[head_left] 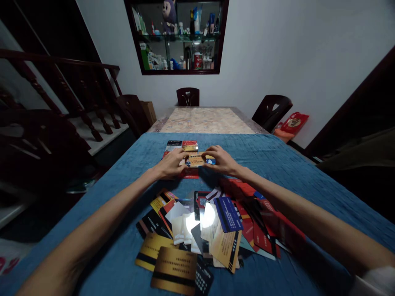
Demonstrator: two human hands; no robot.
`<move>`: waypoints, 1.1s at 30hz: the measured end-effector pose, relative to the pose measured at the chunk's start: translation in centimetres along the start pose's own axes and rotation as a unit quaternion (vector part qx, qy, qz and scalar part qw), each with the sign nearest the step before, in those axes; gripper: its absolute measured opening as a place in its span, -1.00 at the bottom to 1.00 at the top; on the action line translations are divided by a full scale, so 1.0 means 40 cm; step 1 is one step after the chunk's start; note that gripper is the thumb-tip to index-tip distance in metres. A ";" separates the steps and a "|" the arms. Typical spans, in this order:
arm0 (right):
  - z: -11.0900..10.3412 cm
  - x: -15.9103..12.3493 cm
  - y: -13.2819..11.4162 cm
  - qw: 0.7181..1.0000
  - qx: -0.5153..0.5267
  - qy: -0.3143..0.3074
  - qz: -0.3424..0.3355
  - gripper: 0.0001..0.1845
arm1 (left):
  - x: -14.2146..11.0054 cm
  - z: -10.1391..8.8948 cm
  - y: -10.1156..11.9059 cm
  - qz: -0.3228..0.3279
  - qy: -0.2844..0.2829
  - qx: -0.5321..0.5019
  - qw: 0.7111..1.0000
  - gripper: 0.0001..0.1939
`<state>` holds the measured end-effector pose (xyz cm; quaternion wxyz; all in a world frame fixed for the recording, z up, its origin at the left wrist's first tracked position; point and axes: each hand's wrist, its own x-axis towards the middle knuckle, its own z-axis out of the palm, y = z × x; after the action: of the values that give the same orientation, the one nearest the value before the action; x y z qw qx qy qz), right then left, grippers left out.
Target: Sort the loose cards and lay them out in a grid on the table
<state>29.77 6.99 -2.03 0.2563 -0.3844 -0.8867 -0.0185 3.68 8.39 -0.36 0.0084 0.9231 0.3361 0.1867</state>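
Both my arms reach forward over a blue cloth. My left hand and my right hand pinch the two ends of a gold card, fingers curled on its edges. The card sits among a small row of laid-out cards, black and red ones behind it and a red one below it. Nearer to me lies a loose heap of several plastic cards in gold, black, white, red and blue, between my forearms.
Beyond the blue cloth the table top shows a pale pattern. Dark chairs stand at the far end and the right. A stair railing runs on the left. A wall cabinet holds bottles and a toy.
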 end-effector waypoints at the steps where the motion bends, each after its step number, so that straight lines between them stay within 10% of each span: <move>1: 0.006 0.011 0.007 1.000 0.001 -0.003 0.004 -0.73 | 0.007 0.002 -0.012 -0.008 -0.001 -0.001 1.000 -0.65; 12: 0.085 0.111 0.065 0.996 -0.011 -0.047 0.071 -0.71 | 0.075 0.038 -0.123 -0.055 -0.041 0.029 0.997 -0.70; 33: 0.127 0.151 0.099 0.981 -0.049 -0.125 0.140 -0.65 | 0.121 0.077 -0.158 -0.097 -0.099 0.077 0.987 -0.68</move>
<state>26.81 15.01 -4.27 0.1245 -0.5163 -0.8470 0.0220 4.26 16.66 -2.49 -0.0116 0.8978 0.4352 0.0666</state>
